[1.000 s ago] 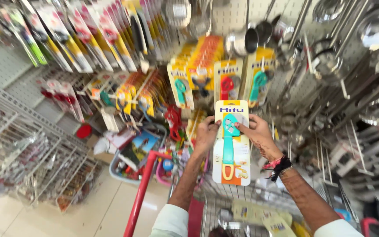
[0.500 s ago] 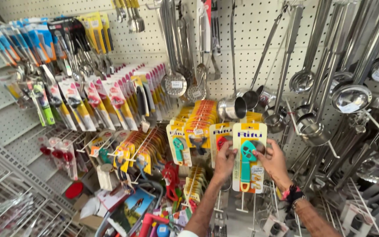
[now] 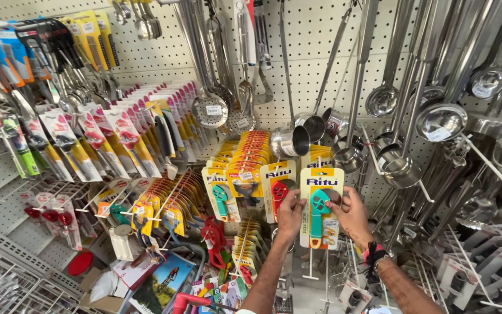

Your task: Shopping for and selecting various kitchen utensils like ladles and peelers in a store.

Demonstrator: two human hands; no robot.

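Right, we log this frame fast:
held thing: yellow card pack [image 3: 321, 208] with a teal peeler-type tool blistered on it, upright against the pegboard [image 3: 321, 35], at the front of a peg row.
left hand [image 3: 290, 214]: closed on the pack's left edge, thumb over the face, fingers behind (we can't see them).
right hand [image 3: 352, 214]: closed on the right edge near the upper half, fingers curled round the card; dark band at the wrist.
where it lies: straight ahead of both hands, between them, slightly above the wrists.
long axis: vertical, hang end at the top, tool handle pointing down.
nearer hand: we call it even, both touch; the right grips a bit higher.
hook relation: whether the top hole sits on a peg we can't tell (the card's header hides it).
left neighbour: red-tool pack [image 3: 278, 191] just beside the left hand, touching or nearly so.
above: steel cups [image 3: 290, 141] and ladles [image 3: 440, 119] hang close over the card top, little room upward.
right: ladle handles and wire racks [image 3: 466, 267] crowd near the right hand.
open room: toward us and downward, where bare pegs stick out under the pack.
far left: rows of carded peelers [image 3: 111, 139], well apart.
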